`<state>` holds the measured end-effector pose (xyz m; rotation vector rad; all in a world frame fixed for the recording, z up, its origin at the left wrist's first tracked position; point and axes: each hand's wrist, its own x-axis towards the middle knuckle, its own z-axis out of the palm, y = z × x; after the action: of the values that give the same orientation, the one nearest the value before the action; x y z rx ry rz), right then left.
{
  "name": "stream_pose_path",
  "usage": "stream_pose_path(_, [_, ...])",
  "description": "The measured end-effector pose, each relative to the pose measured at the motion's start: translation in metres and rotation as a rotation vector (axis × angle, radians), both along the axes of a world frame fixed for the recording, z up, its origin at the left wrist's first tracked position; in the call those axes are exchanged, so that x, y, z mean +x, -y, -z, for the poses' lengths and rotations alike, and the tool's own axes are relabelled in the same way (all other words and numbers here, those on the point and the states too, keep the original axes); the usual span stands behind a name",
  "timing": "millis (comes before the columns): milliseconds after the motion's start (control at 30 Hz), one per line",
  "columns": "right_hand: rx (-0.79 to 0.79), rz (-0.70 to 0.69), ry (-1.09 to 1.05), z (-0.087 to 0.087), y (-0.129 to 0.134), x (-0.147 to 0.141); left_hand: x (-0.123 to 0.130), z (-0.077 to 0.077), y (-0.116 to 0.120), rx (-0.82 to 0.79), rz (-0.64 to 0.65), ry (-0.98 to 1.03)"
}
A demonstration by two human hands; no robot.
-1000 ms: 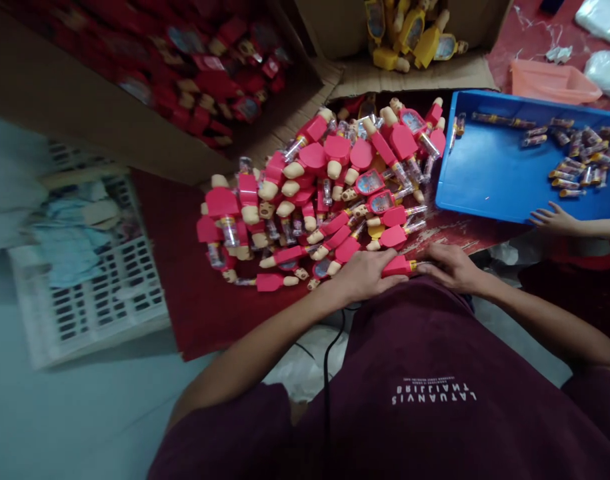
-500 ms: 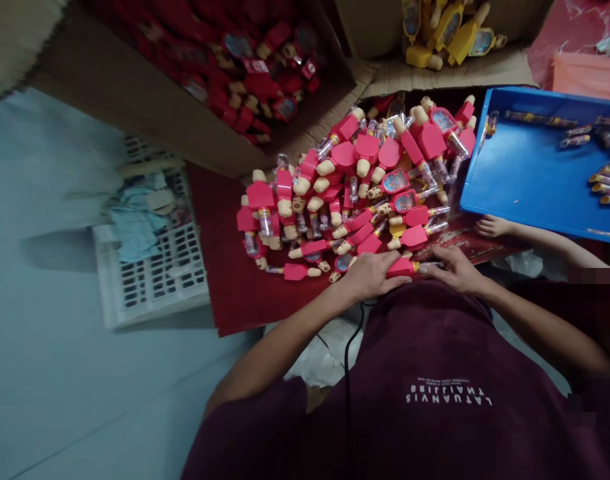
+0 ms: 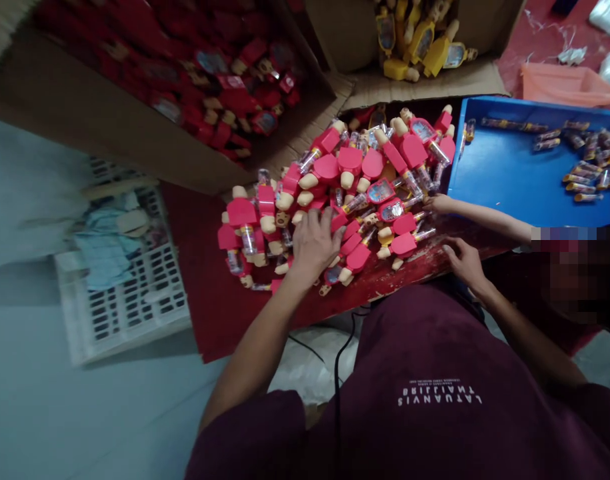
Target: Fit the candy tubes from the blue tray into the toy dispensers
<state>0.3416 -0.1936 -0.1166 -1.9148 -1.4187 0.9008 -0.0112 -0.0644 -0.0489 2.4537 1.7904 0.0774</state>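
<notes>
My left hand [image 3: 315, 245] lies over the pile, fingers spread across the toys, with red plastic showing beside its thumb. Its fingertips partly hide what lies under them. My right hand [image 3: 467, 265] hovers by the table's front edge, fingers apart and slightly bent, holding nothing. Heaped in front of me are several red paddle-shaped toys [image 3: 412, 151] with beige animal-head ends and clear tubes of small candy. One toy with a blue picture face [image 3: 381, 191] rests mid-pile. Another person's hand [image 3: 437, 203] touches the pile's right side.
A blue tray [image 3: 505, 180] with several filled tubes stands at the right. One cardboard box [image 3: 185, 143] contains red toys; yellow toys [image 3: 422, 43] lie in another behind. An orange basin [image 3: 565, 87] is at the far right. A white crate [image 3: 135, 313] with cloths stands left of the red table [image 3: 209, 320].
Both my hands have parted from the red toy they held at the table edge. My left hand moved onto the pile; my right moved aside. The other person's hand reached from the tray to the pile.
</notes>
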Motion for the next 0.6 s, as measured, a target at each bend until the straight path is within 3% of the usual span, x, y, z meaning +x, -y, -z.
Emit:
stream_pose_path(167, [-0.012,0.069,0.004,0.01,0.014,0.011,0.001,0.017,0.002,-0.002,0.021,-0.028])
stream_pose_path(600, [0.007,0.087,-0.064,0.006,-0.006,-0.014,-0.005,0.03,0.009,0.074,0.084,0.038])
